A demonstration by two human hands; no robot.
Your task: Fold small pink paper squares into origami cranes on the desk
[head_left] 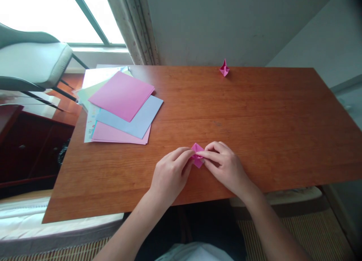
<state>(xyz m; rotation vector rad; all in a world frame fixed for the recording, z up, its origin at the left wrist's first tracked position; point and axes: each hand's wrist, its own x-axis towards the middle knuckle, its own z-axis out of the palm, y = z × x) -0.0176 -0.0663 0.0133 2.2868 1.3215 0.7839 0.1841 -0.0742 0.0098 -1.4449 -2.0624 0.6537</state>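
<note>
A small folded piece of pink origami paper (198, 162) is between my two hands, close to the front of the table. My left hand (174, 168) pinches its left side with thumb and fingers. On the opposite side, my right hand (223, 163) has its fingertips closed on the paper. The fingers cover the paper's middle, while its upper and lower points show. At the back of the table stands a small pink origami figure (224, 69) with one tall point, apart from both hands.
A stack of paper sheets lies on the left of the wooden table (268, 121), with a pink sheet (123, 95) on top and a blue sheet (144, 116) below. A grey chair (34, 61) stands by the window at the left. A wall borders the table's back.
</note>
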